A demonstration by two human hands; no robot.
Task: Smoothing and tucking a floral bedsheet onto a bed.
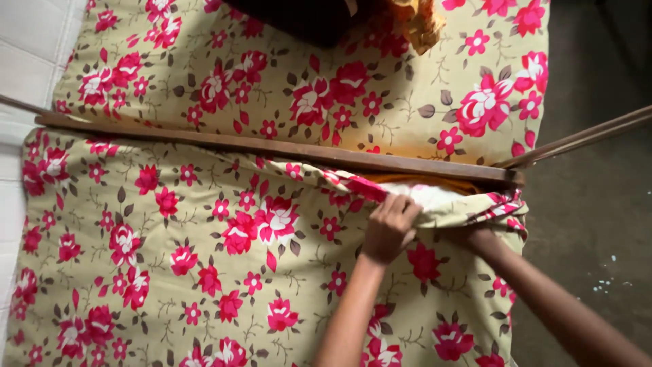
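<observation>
Two hands at the sheet edge under the bar: left hand fingers clenched on the fold, right hand buried in cloth, grip unclear. Pull evenly, keep the fold flat against the bar.

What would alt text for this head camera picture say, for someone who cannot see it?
Seen from above, a person's left hand grips a bunched edge of a beige sheet with red flowers just below a long wooden bar that crosses it. The right hand is tucked out of sight under the folded cloth, only its forearm showing. Grey floor lies to the right.
</observation>
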